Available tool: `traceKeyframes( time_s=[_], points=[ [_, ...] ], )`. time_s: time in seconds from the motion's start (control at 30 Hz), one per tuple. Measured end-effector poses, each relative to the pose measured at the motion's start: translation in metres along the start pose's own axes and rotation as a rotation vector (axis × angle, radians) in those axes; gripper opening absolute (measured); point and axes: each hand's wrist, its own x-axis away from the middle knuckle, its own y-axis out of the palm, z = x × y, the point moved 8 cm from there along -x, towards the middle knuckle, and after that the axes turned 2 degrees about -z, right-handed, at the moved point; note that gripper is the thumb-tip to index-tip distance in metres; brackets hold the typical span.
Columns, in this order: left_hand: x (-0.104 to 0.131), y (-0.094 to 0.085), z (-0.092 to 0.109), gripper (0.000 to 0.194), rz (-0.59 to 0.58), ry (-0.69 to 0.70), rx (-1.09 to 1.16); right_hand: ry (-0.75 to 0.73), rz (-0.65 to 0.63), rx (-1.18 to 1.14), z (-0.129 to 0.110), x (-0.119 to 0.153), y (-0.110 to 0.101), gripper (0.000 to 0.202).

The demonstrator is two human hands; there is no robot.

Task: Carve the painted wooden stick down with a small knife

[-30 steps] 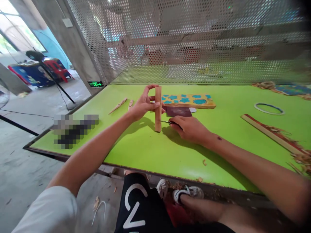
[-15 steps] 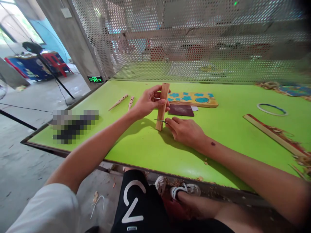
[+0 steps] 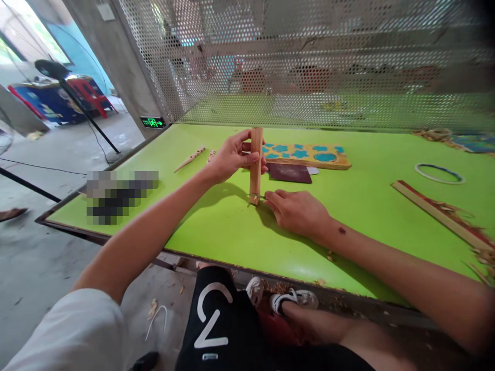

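A narrow wooden strip (image 3: pixel 256 175) stands nearly upright, its lower end on the green table (image 3: pixel 216 226). My left hand (image 3: pixel 235 154) is wrapped round its upper half, thumb across the front. In my right hand (image 3: pixel 297 210) is a small knife (image 3: pixel 260 197), its handle mostly hidden by the fingers. The thin blade lies across the strip near its bottom end, where a small shaving curls up. Just behind the strip are a dark brown sheet (image 3: pixel 290 173), perhaps sandpaper, and a yellow board with blue flower shapes (image 3: pixel 305 154).
Two carved pointed wooden sticks (image 3: pixel 189 158) lie left of my left hand. To the right are a roll of tape (image 3: pixel 440 173) and a long wooden strip (image 3: pixel 436 214) with shavings. A perforated metal screen (image 3: pixel 294 67) borders the table's back. Blurred-out items (image 3: pixel 119 198) lie at left.
The blade has slid slightly down the wooden strip, and a shaving now shows at its edge. The strip stands a little more upright. A foot has appeared at the far left.
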Motion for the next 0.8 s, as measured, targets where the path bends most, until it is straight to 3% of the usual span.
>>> traceKeyframes(
  time_s=[0.2,0.37,0.63,0.8],
  points=[
    [0.000,-0.015,-0.007,0.045,-0.055,-0.002,0.047,-0.018,-0.135,-0.005,-0.005,0.002,-0.004,0.040],
    [0.001,-0.019,-0.009,0.041,-0.051,-0.030,0.036,-0.050,-0.175,0.002,0.001,0.007,-0.004,0.040],
    [0.000,-0.018,0.010,0.041,0.246,-0.009,-0.380,-0.050,0.088,-0.082,0.020,0.000,-0.005,0.041],
    [-0.001,-0.011,0.018,0.033,0.270,0.055,-0.504,-0.045,0.181,-0.059,0.014,-0.013,-0.005,0.043]
  ],
)
